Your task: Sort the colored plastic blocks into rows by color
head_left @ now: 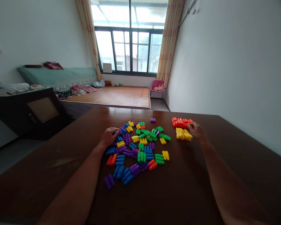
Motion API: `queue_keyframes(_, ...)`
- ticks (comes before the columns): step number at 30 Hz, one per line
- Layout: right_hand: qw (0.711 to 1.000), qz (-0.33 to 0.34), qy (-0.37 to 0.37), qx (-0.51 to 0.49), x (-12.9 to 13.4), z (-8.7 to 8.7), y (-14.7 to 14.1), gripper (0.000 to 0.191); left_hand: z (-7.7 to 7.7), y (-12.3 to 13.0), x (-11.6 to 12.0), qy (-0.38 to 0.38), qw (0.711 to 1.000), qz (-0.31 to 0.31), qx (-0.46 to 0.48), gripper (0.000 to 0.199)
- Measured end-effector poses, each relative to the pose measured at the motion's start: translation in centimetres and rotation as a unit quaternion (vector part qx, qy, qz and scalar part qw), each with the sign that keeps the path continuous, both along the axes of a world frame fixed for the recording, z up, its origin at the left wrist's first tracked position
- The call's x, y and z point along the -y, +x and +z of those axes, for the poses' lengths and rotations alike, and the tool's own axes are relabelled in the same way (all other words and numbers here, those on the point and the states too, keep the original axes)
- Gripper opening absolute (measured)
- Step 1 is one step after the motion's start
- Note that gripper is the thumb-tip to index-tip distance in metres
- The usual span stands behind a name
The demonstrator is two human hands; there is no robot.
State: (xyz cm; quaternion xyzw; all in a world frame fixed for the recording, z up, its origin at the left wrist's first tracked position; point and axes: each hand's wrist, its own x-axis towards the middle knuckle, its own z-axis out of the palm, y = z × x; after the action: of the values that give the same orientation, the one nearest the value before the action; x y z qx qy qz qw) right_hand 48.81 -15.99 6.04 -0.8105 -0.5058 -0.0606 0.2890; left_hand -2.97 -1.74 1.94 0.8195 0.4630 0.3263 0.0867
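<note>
Loose plastic building blocks shaped like joined tubes lie spread over the dark table. My left hand [110,136] rests at the pile's left edge, fingers reaching over blue and purple blocks with a gap by the thumb. Near it are a yellow block [120,144] and a group of purple tubes [126,139]. On the right, my right hand [196,129] has its fingertips closed together beside an orange-red block cluster [182,122] and a yellow block cluster [184,134]. Whatever those fingertips pinch is too small to make out. Green blocks [152,135] lie mid-pile.
The brown table [178,190] extends around the blocks. One purple block [153,120] sits apart at the back; another purple block [109,182] lies at the near left. Beyond stand a bed [128,93], a pink chair [157,84] and a dark cabinet [18,109].
</note>
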Motion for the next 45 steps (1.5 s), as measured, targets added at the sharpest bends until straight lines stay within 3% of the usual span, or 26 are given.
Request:
queue_keyframes(2,0.994,0.103,0.038,0.006,-0.2,1.1,-4.1,0.027,-0.3,0.1,-0.1,-0.009,1.0,0.007,0.016,0.042)
queue_keyframes(4,0.969,0.243,0.044,-0.005,-0.6,1.5,-9.2,0.026,-0.6,0.1,-0.4,-0.017,0.999,0.013,0.029,0.041)
queue_keyframes(6,0.931,0.363,0.02,0.025,-1.0,1.2,-14.1,0.024,-0.8,0.0,-0.5,-0.022,0.999,0.013,0.036,0.041)
queue_keyframes(8,0.9,0.428,-0.028,0.08,-1.8,0.6,-17.6,0.024,-0.8,-0.1,-0.5,-0.024,0.999,0.011,0.038,0.041)
queue_keyframes(10,0.89,0.434,-0.069,0.12,-2.8,0.1,-19.2,0.026,-0.7,-0.1,-0.3,-0.027,0.999,0.012,0.04,0.042)
queue_keyframes(13,0.916,0.374,-0.08,0.122,-4.5,-0.1,-19.2,0.032,-0.4,0.1,0.0,-0.035,0.998,0.015,0.046,0.041)
queue_keyframes(16,0.943,0.299,-0.097,0.109,-5.6,0.0,-18.5,0.026,-0.2,0.3,0.1,-0.047,0.997,0.02,0.055,0.038)
queue_keyframes(20,0.944,0.256,-0.147,0.15,-6.1,-0.4,-18.9,0.031,-0.1,0.4,0.2,-0.05,0.997,0.03,0.057,0.037)
queue_keyframes(24,0.948,0.264,-0.127,0.126,-6.5,-0.8,-19.5,0.034,-0.5,0.1,-0.1,-0.047,0.997,0.028,0.052,0.038)
queue_keyframes(27,0.938,0.331,-0.088,0.051,-6.6,-0.3,-19.5,0.027,-0.8,-0.1,-0.4,-0.048,0.997,0.027,0.045,0.04)
queue_keyframes(30,0.93,0.365,-0.018,-0.05,-6.4,0.6,-17.9,0.022,-0.6,-0.2,-0.4,-0.053,0.998,0.016,0.042,0.044)
queue_keyframes(32,0.931,0.335,0.056,-0.138,-6.1,1.0,-15.1,0.028,-0.3,-0.2,-0.3,-0.058,0.997,0.013,0.041,0.046)
queue_keyframes(35,0.932,0.202,0.168,-0.248,-5.0,0.4,-7.9,0.041,0.2,-0.2,-0.1,-0.063,0.997,0.014,0.04,0.047)
queue_keyframes(38,0.939,0.012,0.229,-0.256,-3.0,-1.8,0.5,0.046,0.5,-0.2,-0.1,-0.069,0.997,0.021,0.037,0.047)
queue_keyframes(41,0.946,-0.105,0.201,-0.233,-0.9,-4.6,6.1,0.038,0.4,-0.4,-0.3,-0.078,0.996,0.026,0.033,0.049)
queue_keyframes(45,0.966,-0.147,0.117,-0.176,0.0,-6.2,7.2,0.024,0.2,-0.6,-0.5,-0.087,0.996,0.021,0.032,0.051)
